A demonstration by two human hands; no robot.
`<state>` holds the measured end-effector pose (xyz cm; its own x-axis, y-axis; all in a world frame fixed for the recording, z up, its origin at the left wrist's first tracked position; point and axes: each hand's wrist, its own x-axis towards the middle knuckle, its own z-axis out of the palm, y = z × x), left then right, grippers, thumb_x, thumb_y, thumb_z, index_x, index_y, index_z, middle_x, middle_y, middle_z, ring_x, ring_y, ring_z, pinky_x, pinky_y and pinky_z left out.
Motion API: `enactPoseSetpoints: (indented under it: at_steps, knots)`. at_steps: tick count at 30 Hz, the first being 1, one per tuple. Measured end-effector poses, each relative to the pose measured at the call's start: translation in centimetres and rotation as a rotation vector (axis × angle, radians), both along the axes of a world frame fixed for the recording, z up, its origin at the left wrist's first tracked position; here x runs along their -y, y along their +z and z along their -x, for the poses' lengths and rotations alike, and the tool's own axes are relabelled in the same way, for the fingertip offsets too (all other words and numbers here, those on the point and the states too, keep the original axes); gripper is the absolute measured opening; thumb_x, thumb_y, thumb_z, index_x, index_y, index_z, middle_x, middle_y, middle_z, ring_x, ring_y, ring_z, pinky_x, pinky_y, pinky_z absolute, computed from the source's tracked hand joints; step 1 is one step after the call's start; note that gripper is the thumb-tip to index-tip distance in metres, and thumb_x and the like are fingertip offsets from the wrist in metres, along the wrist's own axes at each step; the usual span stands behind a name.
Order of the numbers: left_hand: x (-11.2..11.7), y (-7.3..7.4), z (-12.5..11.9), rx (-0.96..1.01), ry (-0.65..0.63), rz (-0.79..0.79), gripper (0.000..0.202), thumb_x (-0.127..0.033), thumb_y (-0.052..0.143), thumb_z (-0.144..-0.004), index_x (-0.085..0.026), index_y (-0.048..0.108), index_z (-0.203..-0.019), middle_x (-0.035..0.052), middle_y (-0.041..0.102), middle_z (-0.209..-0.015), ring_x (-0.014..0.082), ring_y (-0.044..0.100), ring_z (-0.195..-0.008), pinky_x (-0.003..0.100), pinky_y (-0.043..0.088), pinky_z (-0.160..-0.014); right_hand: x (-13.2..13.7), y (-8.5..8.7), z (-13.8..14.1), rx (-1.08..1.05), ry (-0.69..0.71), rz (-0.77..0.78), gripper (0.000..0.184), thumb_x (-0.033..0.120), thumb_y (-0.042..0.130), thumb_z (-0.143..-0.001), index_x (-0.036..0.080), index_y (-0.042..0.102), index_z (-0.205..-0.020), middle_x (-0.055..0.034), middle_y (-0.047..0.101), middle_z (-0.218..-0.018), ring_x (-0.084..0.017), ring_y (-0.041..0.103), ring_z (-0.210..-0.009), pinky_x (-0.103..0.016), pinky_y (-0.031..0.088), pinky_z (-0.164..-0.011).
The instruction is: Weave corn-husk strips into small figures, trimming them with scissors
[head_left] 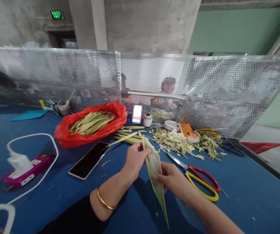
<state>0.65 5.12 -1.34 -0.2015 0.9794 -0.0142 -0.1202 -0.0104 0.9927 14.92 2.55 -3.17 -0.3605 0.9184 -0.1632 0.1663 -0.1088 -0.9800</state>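
Note:
A long pale-green leaf, like a corn husk (154, 164), is held up over the blue table, its pointed tip hanging towards me. My left hand (135, 157) pinches its upper edge between thumb and fingers. Lower down on the other side, my right hand (167, 177) grips the same leaf, the thumb in front and fingers behind. To the right of that hand lie scissors (191, 169) with one red and one yellow handle loop, blades pointing away to the left. Loose green strips (125, 138) lie just behind the leaf.
A red plastic bag (64, 138) holds a bundle of green strips (91, 123). A phone (89, 161) lies left of my hands, near a purple power strip (29, 170) with a white cable. Trimmed scraps (171, 141) are heaped ahead, before a perforated metal screen (93, 68); people sit behind it.

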Motion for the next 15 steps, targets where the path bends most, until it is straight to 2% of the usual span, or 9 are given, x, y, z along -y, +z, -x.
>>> enactPoseSetpoints:
  at_steps: [4, 8, 10, 13, 14, 15]
  knots:
    - [-1.2, 0.4, 1.4, -0.008, 0.162, -0.057, 0.006, -0.018, 0.067, -0.062, -0.017, 0.067, -0.068, -0.0031, 0.06, -0.058, 0.0111, 0.052, -0.055, 0.021, 0.038, -0.052, 0.5, 0.0, 0.3, 0.02, 0.059, 0.112, 0.016, 0.032, 0.063, -0.067, 0.018, 0.056, -0.073, 0.0028, 0.065, -0.061, -0.012, 0.063, -0.046, -0.018, 0.041, -0.039]
    - [-2.8, 0.8, 3.6, -0.017, 0.29, -0.088, 0.008, -0.019, 0.066, -0.062, -0.016, 0.066, -0.07, -0.0043, 0.057, -0.057, 0.0098, 0.049, -0.054, 0.02, 0.037, -0.053, 0.6, 0.4, -0.2, 0.067, 0.099, 0.172, 0.019, 0.035, 0.061, -0.068, 0.019, 0.053, -0.068, 0.0013, 0.067, -0.06, -0.011, 0.062, -0.044, -0.017, 0.04, -0.035]
    - [-3.2, 1.0, 4.5, -0.027, 0.337, -0.099, 0.011, -0.019, 0.066, -0.061, -0.015, 0.065, -0.072, -0.0048, 0.056, -0.057, 0.0095, 0.048, -0.055, 0.019, 0.036, -0.053, 0.7, 0.8, -0.8, 0.12, 0.172, 0.191, 0.017, 0.034, 0.061, -0.069, 0.019, 0.054, -0.067, 0.001, 0.067, -0.058, -0.011, 0.06, -0.042, -0.016, 0.038, -0.034]
    - [-2.9, 1.3, 4.2, -0.035, 0.313, -0.093, 0.01, -0.018, 0.066, -0.062, -0.016, 0.065, -0.071, -0.0054, 0.055, -0.055, 0.0096, 0.048, -0.054, 0.019, 0.035, -0.052, 0.7, 1.6, -2.2, 0.201, 0.329, 0.179, 0.015, 0.033, 0.063, -0.071, 0.018, 0.059, -0.07, -0.0005, 0.068, -0.06, -0.011, 0.061, -0.044, -0.017, 0.038, -0.036]
    - [-2.4, 1.3, 3.6, -0.036, 0.266, -0.081, 0.008, -0.018, 0.066, -0.061, -0.016, 0.066, -0.07, -0.0052, 0.055, -0.055, 0.0098, 0.048, -0.053, 0.02, 0.036, -0.052, 0.7, 1.8, -2.7, 0.211, 0.328, 0.14, 0.016, 0.034, 0.064, -0.072, 0.018, 0.06, -0.071, -0.0009, 0.068, -0.061, -0.012, 0.061, -0.047, -0.018, 0.039, -0.038]
    - [-1.8, 1.3, 2.9, -0.04, 0.193, -0.064, 0.007, -0.017, 0.066, -0.06, -0.016, 0.066, -0.067, -0.0044, 0.057, -0.054, 0.0101, 0.048, -0.052, 0.02, 0.036, -0.052, 0.5, 2.0, -3.0, 0.206, 0.265, 0.071, 0.018, 0.036, 0.065, -0.072, 0.019, 0.061, -0.072, -0.0009, 0.067, -0.061, -0.013, 0.061, -0.049, -0.019, 0.04, -0.04]
